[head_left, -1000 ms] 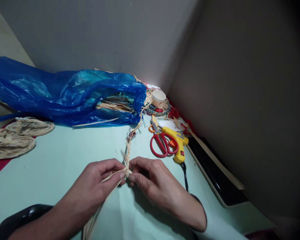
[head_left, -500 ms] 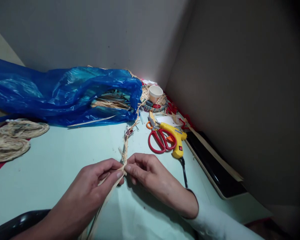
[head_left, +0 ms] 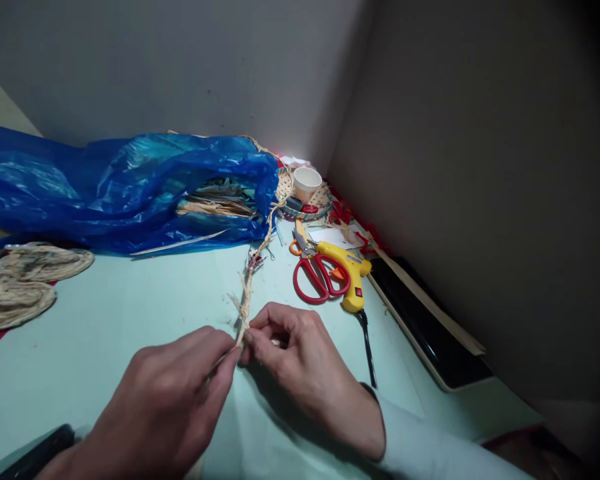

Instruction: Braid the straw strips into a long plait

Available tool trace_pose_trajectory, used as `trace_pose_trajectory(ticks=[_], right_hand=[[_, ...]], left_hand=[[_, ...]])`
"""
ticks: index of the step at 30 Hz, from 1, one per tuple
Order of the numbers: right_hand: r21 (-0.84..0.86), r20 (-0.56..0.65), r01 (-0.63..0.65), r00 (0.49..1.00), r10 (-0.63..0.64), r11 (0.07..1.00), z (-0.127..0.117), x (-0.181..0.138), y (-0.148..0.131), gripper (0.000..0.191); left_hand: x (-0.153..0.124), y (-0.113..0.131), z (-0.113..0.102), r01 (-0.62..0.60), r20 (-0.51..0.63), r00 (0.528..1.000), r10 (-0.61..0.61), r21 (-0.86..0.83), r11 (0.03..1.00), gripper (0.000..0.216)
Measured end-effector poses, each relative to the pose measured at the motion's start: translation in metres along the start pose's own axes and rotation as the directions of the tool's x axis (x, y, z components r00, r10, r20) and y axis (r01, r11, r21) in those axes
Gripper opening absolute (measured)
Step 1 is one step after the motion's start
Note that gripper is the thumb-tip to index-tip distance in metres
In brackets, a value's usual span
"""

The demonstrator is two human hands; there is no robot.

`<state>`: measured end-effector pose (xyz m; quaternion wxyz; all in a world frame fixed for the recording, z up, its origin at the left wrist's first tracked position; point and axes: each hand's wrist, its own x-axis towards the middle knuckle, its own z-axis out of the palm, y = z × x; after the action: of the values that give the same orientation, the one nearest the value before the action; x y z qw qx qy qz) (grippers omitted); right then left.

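Observation:
A pale braided cord of dry plant fibre (head_left: pixel 247 297) runs from my fingers away across the table, past a dark red clip-like piece (head_left: pixel 255 259), up to the blue bag. At its near end my left hand (head_left: pixel 180 387) pinches the strands between thumb and forefinger. My right hand (head_left: pixel 295 360) is closed on the same spot from the right, thumb and fingertips against the cord. Short frayed ends stick out of the braid just beyond my fingers. The loose strands below are mostly hidden by my left hand.
Red-handled scissors (head_left: pixel 321 277) and a yellow glue gun (head_left: pixel 353 277) lie to the right. Beyond them are a black tray-like object (head_left: pixel 425 320) and a woven basket (head_left: pixel 286 183) with a paper cup (head_left: pixel 307 183). A blue plastic bag (head_left: pixel 105 193) of fibres and woven soles (head_left: pixel 17 303) lie left.
My left hand has turned over, its back now upward, and pulled slightly left and down. My right hand stays pinched at the cord. The strands' trailing ends have gone from view.

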<state>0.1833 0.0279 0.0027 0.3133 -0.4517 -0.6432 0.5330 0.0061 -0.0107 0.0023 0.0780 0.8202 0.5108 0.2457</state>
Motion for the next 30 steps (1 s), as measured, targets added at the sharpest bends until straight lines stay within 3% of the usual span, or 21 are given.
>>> trace_pose_trajectory(ticks=[3, 5, 7, 11, 13, 16, 17, 19, 21, 22, 23, 24, 26, 28, 30], right_hand=[[0.021, -0.008, -0.011, 1.0, 0.011, 1.0, 0.0, -0.001, 0.0, 0.017], [0.025, 0.002, -0.016, 1.0, 0.016, 1.0, 0.0, -0.001, -0.001, 0.016], [0.04, 0.012, -0.017, 1.0, 0.016, 0.999, -0.001, -0.001, -0.001, 0.016], [0.141, 0.043, -0.073, 0.997, 0.067, 0.987, 0.001, 0.001, 0.002, 0.014], [0.207, 0.074, -0.119, 0.992, 0.106, 0.971, 0.003, 0.002, 0.004, 0.012], [0.303, 0.115, -0.169, 0.983, 0.141, 0.938, 0.003, 0.003, 0.006, 0.007], [0.333, 0.123, -0.175, 0.982, 0.142, 0.926, 0.002, 0.004, 0.006, 0.007], [0.395, 0.139, -0.173, 0.982, 0.127, 0.902, -0.001, 0.005, 0.006, 0.008], [0.454, 0.156, -0.156, 0.983, 0.095, 0.877, -0.004, 0.005, 0.007, 0.009], [0.476, 0.166, -0.142, 0.984, 0.07, 0.868, -0.005, 0.005, 0.007, 0.01], [0.488, 0.175, -0.127, 0.983, 0.045, 0.864, -0.006, 0.005, 0.007, 0.013], [0.487, 0.18, -0.111, 0.983, 0.024, 0.866, -0.006, 0.005, 0.007, 0.017], [0.439, 0.171, -0.082, 0.985, 0.006, 0.895, -0.007, 0.004, 0.007, 0.023], [0.374, 0.165, -0.061, 0.986, -0.002, 0.925, -0.007, 0.003, 0.006, 0.023], [0.334, 0.173, -0.031, 0.984, -0.029, 0.942, -0.007, 0.002, 0.004, 0.017]], left_hand=[[-0.007, -0.001, 0.01, -0.298, -0.059, 0.942, 0.331, 0.31, 0.903, 0.026], [-0.01, 0.0, 0.013, -0.365, -0.052, 0.895, 0.443, 0.484, 0.795, 0.028], [-0.012, 0.005, 0.013, -0.357, -0.045, 0.879, 0.474, 0.597, 0.718, 0.029], [-0.017, 0.018, 0.013, -0.347, -0.006, 0.882, 0.472, 0.668, 0.658, 0.029], [-0.021, 0.021, 0.017, -0.348, 0.007, 0.889, 0.457, 0.661, 0.665, 0.032], [-0.024, 0.016, 0.021, -0.385, -0.059, 0.866, 0.497, 0.556, 0.736, 0.025], [-0.024, 0.013, 0.021, -0.387, -0.088, 0.872, 0.482, 0.48, 0.787, 0.023], [-0.017, 0.007, 0.014, -0.297, -0.135, 0.932, 0.337, 0.246, 0.922, 0.023], [-0.005, 0.001, 0.004, -0.05, -0.11, 0.993, 0.042, -0.069, 0.996, 0.022], [0.003, -0.002, 0.0, 0.115, -0.054, 0.99, -0.129, -0.216, 0.97, 0.017], [0.01, -0.003, -0.004, 0.297, 0.113, 0.955, -0.275, -0.369, 0.881, 0.017], [0.017, -0.005, -0.005, 0.41, 0.29, 0.91, -0.295, -0.537, 0.737, 0.02], [0.026, -0.006, -0.004, 0.588, 0.523, 0.808, -0.272, -0.689, 0.423, 0.026], [0.028, -0.007, 0.002, 0.676, 0.629, 0.735, -0.253, -0.711, 0.195, 0.031], [0.026, -0.009, 0.009, 0.708, 0.67, 0.696, -0.256, -0.701, 0.089, 0.036]])
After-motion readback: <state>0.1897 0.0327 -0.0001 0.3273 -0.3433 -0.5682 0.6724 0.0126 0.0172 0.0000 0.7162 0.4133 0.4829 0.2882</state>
